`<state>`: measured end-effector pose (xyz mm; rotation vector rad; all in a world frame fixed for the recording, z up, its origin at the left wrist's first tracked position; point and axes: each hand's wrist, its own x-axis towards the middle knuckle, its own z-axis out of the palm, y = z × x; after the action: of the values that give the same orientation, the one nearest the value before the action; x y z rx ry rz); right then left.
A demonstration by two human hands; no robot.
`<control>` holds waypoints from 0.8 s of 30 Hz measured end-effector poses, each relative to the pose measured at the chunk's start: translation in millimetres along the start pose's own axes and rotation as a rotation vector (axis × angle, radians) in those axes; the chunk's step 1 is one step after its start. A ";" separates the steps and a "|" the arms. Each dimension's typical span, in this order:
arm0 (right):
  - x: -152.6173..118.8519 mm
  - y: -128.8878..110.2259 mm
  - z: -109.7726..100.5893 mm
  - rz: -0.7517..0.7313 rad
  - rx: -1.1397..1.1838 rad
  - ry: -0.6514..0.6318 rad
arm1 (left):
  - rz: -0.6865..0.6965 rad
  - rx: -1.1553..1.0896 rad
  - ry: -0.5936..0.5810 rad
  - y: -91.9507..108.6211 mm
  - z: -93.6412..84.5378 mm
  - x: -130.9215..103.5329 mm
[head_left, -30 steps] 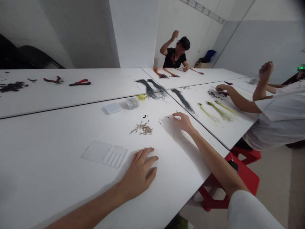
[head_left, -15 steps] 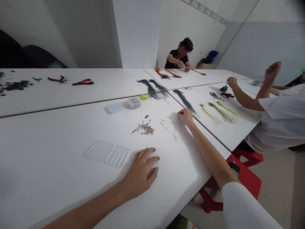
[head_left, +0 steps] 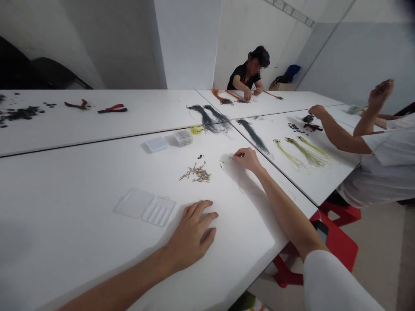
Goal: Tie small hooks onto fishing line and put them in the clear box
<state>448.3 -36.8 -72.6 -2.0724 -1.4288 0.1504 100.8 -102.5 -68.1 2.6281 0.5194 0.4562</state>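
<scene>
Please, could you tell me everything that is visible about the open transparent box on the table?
The open box looks like clear, colourless plastic. It lies flat on the white table, opened out into two halves. The left half is a plain, flat lid; the right half has several long, parallel compartments, with a small tab at its far edge. It sits slightly askew, just beyond and left of the left hand, which appears not to touch it.
</scene>
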 end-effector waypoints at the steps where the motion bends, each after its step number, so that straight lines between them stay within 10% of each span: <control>1: -0.1 -1.1 2.4 0.000 -0.005 -0.015 | -0.002 0.000 -0.004 0.0 -0.1 -0.5; 24: -11.5 -22.7 25.5 -0.042 0.054 0.022 | 0.004 0.005 -0.012 1.3 -0.8 0.9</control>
<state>414.5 -31.0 -83.7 -1.9931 -1.4386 0.1465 101.7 -102.9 -66.6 2.6354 0.5123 0.4410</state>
